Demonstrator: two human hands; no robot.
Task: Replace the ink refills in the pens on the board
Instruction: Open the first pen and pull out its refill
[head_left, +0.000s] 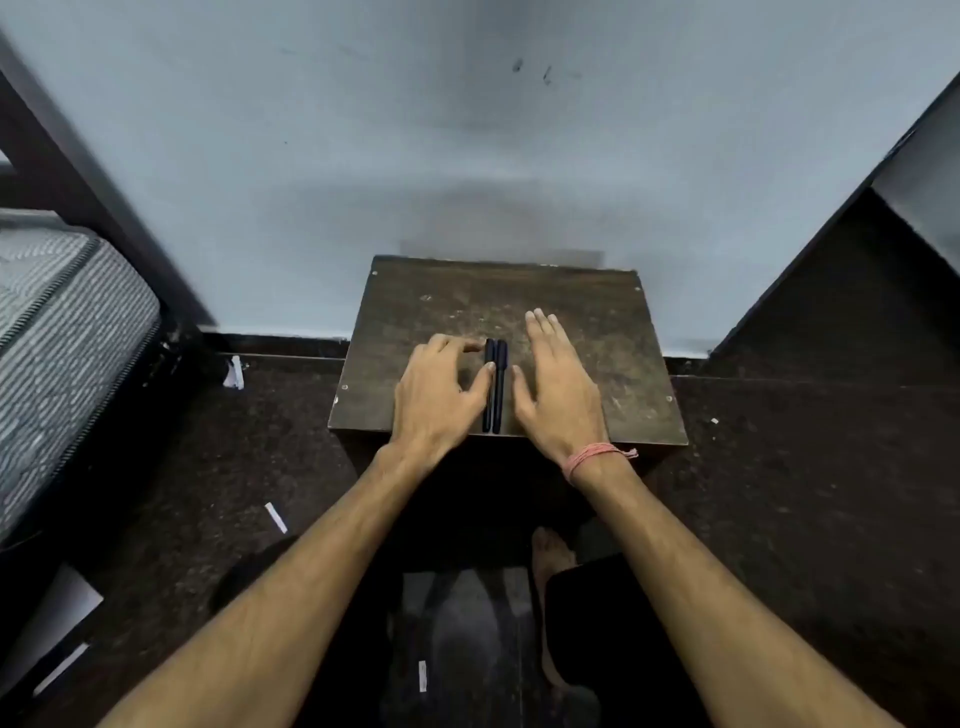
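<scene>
Two dark capped pens (496, 384) lie side by side, lengthwise, in the middle of a worn brown wooden board (597, 364). My left hand (441, 395) rests just left of them, index fingertip and thumb touching the nearer pen's side, not lifting it. My right hand (556, 384) lies flat on the board just right of the pens, fingers stretched out and together, holding nothing. A pink thread band circles my right wrist. No loose refills are visible.
The board tops a small dark stand against a pale blue wall (467, 156). A mattress on a dark bed frame (62, 338) stands to the left, dark furniture (857, 312) to the right. Paper scraps (275, 517) lie on the dark floor. My foot (550, 561) is below the board.
</scene>
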